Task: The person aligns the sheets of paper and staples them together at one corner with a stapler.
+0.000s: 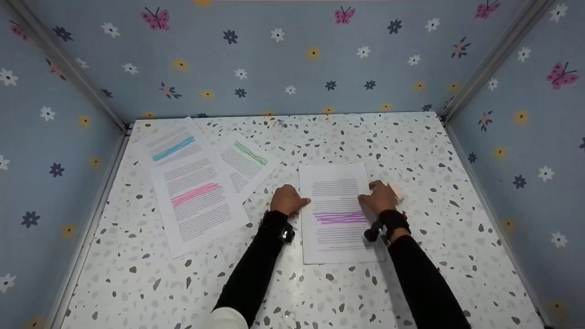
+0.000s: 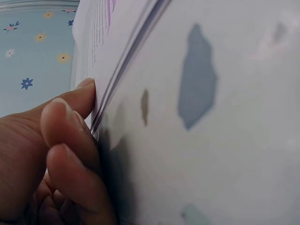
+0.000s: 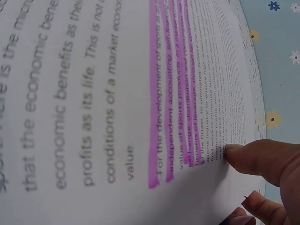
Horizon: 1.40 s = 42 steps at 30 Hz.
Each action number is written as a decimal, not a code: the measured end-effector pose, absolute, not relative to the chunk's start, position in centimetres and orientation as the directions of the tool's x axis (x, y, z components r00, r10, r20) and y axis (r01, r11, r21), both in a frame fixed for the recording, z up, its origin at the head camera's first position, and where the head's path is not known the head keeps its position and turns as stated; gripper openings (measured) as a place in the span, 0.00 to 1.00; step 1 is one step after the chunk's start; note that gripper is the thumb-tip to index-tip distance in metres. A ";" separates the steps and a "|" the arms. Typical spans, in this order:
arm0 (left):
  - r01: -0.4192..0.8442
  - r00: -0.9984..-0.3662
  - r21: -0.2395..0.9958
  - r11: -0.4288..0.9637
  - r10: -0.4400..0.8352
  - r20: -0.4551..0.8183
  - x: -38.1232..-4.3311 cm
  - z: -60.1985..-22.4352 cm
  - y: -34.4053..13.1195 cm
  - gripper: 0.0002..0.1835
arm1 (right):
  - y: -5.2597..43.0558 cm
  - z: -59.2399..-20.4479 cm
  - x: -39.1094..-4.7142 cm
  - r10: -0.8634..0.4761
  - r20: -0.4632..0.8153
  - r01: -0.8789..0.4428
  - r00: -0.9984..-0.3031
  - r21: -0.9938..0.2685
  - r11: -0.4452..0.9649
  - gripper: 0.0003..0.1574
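Blue-and-pink-marked sheet (image 1: 196,214): laid at 9 o'clock from the paper stack (image 1: 336,196), 12 being taken toward the patterned back wall (image 1: 292,61); one corner region lapped over its neighbour.
Green-marked sheet (image 1: 249,164): seen at 10 o'clock, partly covered on its left.
Left hand (image 1: 288,200): placed at the stack's 9-to-10 o'clock edge; the edge is pinched, thumb on the page side, fingers curled at the outer side.
Stack, position: rested on the speckled table (image 1: 247,283), between the two hands, long sides running roughly 12 to 6.
Stack, handling: judged light; stiffer in layers than as one leaf, but easily bent or creased. Slip between sheets is to be expected if only the top one is pressed.
Stack, hold: best taken at 9 and 3 together, all layers included.
Stack, look: white, several layered edges shown in the left wrist view; black printed lines, with purple strokes drawn across just below the middle. Sheet count cannot be told.
Right hand (image 1: 380,197): placed at 2 o'clock; the edge is gripped, thumb on the print, fingers curled below.
Peach-coloured item (image 1: 396,192): seen just beyond that hand, also at 2; partly hidden, identity not established.
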<state>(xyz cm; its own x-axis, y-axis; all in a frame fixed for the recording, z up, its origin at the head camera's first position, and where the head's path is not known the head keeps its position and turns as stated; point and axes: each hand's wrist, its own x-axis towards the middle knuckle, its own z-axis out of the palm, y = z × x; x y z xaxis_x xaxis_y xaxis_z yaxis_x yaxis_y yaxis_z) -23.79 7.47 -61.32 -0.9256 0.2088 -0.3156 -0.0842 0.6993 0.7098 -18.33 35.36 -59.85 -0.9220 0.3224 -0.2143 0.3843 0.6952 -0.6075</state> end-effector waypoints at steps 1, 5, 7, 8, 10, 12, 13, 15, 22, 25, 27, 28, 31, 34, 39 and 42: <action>-0.084 -0.925 0.712 0.698 0.211 -0.316 -23.8 -61.3 7.5 0.20 | 35.4 -59.8 -18.3 0.326 -0.221 0.391 -0.919 -0.605 0.693 0.35; -0.100 -0.916 0.713 0.694 0.215 -0.337 -23.8 -61.1 7.6 0.19 | 35.5 -59.7 -18.2 0.344 -0.233 0.413 -0.910 -0.594 0.690 0.34; -0.109 -0.913 0.713 0.693 0.214 -0.348 -23.9 -61.0 7.6 0.20 | 35.5 -59.7 -18.2 0.344 -0.234 0.414 -0.909 -0.594 0.690 0.34; -0.117 -0.910 0.711 0.693 0.212 -0.357 -23.9 -61.1 7.6 0.20 | 35.5 -59.7 -18.1 0.344 -0.237 0.416 -0.909 -0.597 0.686 0.34; -0.122 -0.909 0.708 0.695 0.209 -0.362 -23.9 -61.1 7.6 0.20 | 35.5 -59.8 -18.1 0.342 -0.242 0.416 -0.908 -0.605 0.678 0.34; -0.126 -0.908 0.709 0.694 0.208 -0.364 -24.0 -61.1 7.5 0.21 | 35.6 -59.9 -18.1 0.343 -0.248 0.421 -0.906 -0.609 0.673 0.34; -0.123 -0.909 0.710 0.693 0.208 -0.361 -24.0 -61.1 7.5 0.21 | 35.6 -59.9 -18.1 0.342 -0.249 0.421 -0.906 -0.611 0.671 0.34; -0.118 -0.910 0.716 0.688 0.213 -0.355 -24.0 -61.1 7.5 0.21 | 35.6 -60.0 -18.2 0.342 -0.247 0.420 -0.907 -0.606 0.676 0.35; -0.115 -0.915 0.719 0.686 0.208 -0.344 -23.9 -61.1 7.4 0.20 | 35.6 -60.4 -18.2 0.328 -0.220 0.393 -0.919 -0.587 0.707 0.35; -0.124 -0.914 0.724 0.678 0.206 -0.350 -23.8 -61.1 7.4 0.19 | 35.6 -60.5 -18.1 0.325 -0.212 0.386 -0.922 -0.588 0.711 0.35; -0.125 -0.913 0.728 0.674 0.210 -0.351 -23.8 -61.2 7.4 0.19 | 35.5 -60.5 -18.1 0.319 -0.200 0.375 -0.926 -0.585 0.719 0.35; -0.124 -0.913 0.728 0.674 0.210 -0.350 -23.8 -61.2 7.3 0.19 | 35.5 -60.5 -18.1 0.318 -0.193 0.370 -0.928 -0.583 0.724 0.35; -0.115 -0.915 0.726 0.679 0.212 -0.343 -23.8 -61.4 7.3 0.19 | 35.5 -60.4 -18.1 0.318 -0.177 0.360 -0.931 -0.577 0.733 0.35; -0.115 -0.917 0.721 0.683 0.207 -0.342 -23.9 -61.4 7.4 0.20 | 35.5 -60.4 -18.1 0.321 -0.171 0.359 -0.931 -0.577 0.734 0.34; -0.124 -0.917 0.720 0.683 0.199 -0.346 -24.0 -61.5 7.5 0.20 | 35.5 -60.5 -18.1 0.329 -0.177 0.369 -0.928 -0.580 0.726 0.34; -0.119 -0.918 0.716 0.688 0.198 -0.343 -24.0 -61.6 7.5 0.19 | 35.6 -60.5 -18.0 0.331 -0.183 0.373 -0.926 -0.582 0.722 0.34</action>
<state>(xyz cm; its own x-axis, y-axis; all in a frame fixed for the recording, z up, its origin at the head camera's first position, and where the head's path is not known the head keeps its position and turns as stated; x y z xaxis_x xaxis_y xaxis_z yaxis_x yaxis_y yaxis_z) -23.98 7.50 -61.58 -0.9181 0.1984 -0.3431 -0.1189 0.6879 0.7160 -18.01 35.56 -60.51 -0.9257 0.3310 -0.1830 0.3733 0.7221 -0.5824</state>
